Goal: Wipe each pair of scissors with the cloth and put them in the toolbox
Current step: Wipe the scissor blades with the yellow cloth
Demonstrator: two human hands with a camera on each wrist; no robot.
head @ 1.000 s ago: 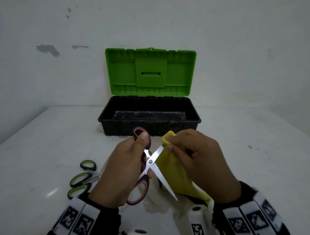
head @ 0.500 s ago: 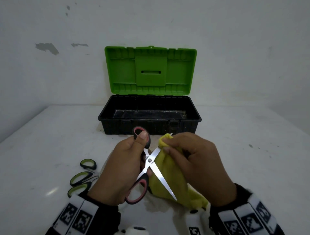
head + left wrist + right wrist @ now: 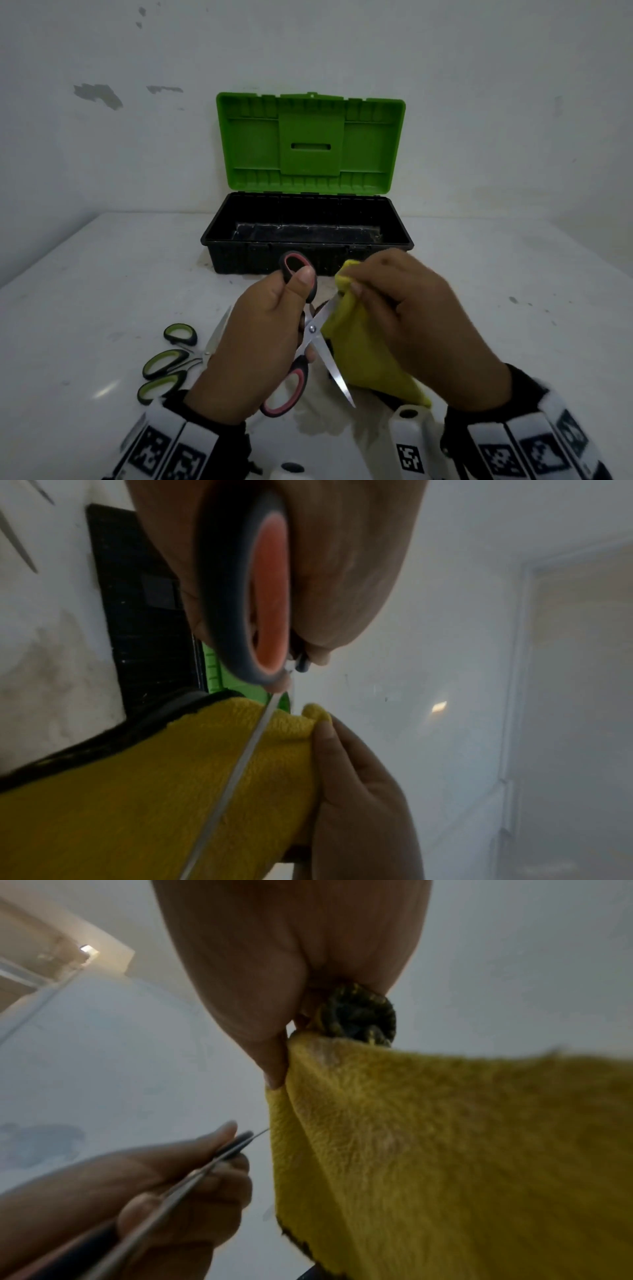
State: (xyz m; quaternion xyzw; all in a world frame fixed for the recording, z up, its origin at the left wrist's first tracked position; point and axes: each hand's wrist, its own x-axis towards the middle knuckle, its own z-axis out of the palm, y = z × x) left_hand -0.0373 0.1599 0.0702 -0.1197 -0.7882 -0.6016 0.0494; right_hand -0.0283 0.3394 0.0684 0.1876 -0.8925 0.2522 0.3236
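Left hand: the left hand (image 3: 260, 346) grips the red-handled scissors (image 3: 310, 330) by their handles, thumb pressed on the upper loop and fingers curled round the lower one.
Red-handled scissors: held in the air above the worktop (image 3: 496, 308), blades spread apart; one blade runs up toward the right hand, the other points down toward the person with its tip free.
Right hand: the right hand (image 3: 411, 318) pinches the yellow cloth (image 3: 363, 356) round the upper blade, fingers and thumb curled on the fabric.
Yellow cloth: bunched under the right hand, just right of the left hand; its loose part hangs below the fingers. In the left wrist view a thin blade edge crosses the cloth, touching it.
Toolbox: the toolbox (image 3: 219, 236) stands beyond both hands, black tray open, green lid (image 3: 310, 144) upright behind it.
Green-handled scissors: the green-handled scissors (image 3: 171, 359) lie on the worktop just left of the left hand; how many pairs cannot be told, since the wrist hides part of them.
Wrists: white bands (image 3: 164, 448) with black square markers sit on both wrists.
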